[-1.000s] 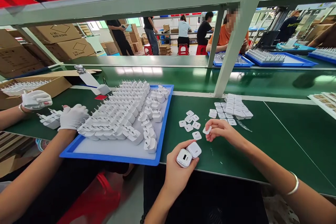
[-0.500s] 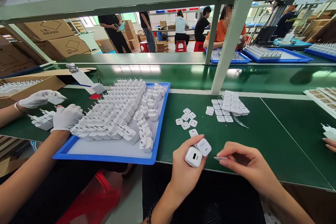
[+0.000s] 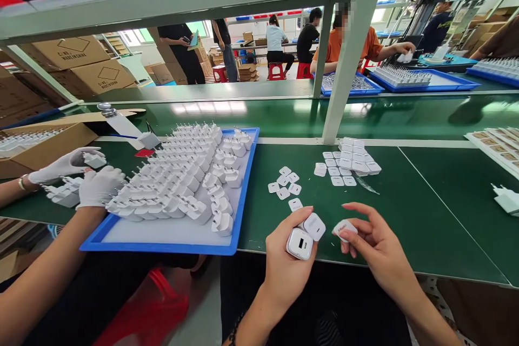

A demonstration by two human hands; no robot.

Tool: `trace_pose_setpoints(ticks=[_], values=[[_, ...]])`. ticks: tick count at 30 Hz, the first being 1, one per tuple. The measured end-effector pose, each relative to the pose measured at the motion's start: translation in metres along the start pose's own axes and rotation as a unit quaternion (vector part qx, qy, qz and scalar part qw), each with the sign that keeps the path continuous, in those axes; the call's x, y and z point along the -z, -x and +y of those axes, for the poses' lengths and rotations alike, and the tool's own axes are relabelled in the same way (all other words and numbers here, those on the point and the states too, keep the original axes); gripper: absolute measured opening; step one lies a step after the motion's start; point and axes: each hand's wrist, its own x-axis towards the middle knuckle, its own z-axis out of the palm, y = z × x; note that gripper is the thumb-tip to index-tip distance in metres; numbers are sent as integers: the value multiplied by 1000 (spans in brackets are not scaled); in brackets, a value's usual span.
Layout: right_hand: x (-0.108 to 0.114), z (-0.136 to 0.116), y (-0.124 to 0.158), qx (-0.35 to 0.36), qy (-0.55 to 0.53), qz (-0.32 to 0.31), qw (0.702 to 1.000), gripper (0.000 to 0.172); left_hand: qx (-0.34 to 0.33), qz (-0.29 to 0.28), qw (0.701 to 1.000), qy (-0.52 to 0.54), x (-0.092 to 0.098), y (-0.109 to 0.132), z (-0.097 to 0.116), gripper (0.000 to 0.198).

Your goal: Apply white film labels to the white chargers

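My left hand [image 3: 279, 259] is closed around a white charger [image 3: 299, 244] whose port face, with a wide and a narrow slot, points at me. Against it, in the same hand, sits a second white piece [image 3: 314, 226] with a rounded square face and one small slot. My right hand [image 3: 375, 240] pinches a thin white cover plate [image 3: 344, 230] between thumb and finger, its flat side tilted up, apart from the left hand. Loose cover plates [image 3: 283, 179] lie beyond my left hand. Stacked plates [image 3: 357, 157] are farther right, beside a strip of clear film [image 3: 367, 185].
A blue tray [image 3: 239, 221] of white plug chargers stands to my left. A co-worker's gloved hands [image 3: 99, 186] handle chargers beside it. One plug charger [image 3: 506, 199] lies at the right. A slanted frame post [image 3: 344, 65] rises behind the plates on the green table [image 3: 438, 211].
My right hand has turned the cover plate from edge-on to showing its flat side, and its fingers have spread. My left hand keeps its hold. The hand at the far right edge has left view.
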Motion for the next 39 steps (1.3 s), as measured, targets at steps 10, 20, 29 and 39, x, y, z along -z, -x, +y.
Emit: trace_pose_setpoints(ticks=[10, 20, 29, 39], values=[[-14, -19, 11, -40, -62, -184, 980, 17, -106, 4, 994, -39, -1, 2, -12, 51], [-33, -26, 10, -177, -165, -197, 950, 32, -175, -12, 980, -92, 6, 4, -12, 48], [-35, -24, -1, -202, -136, -209, 947, 30, -222, -25, 969, -108, 8, 3, -13, 45], [-29, -23, -2, -210, -113, -215, 947, 28, -228, -39, 966, -116, 8, 4, -14, 43]])
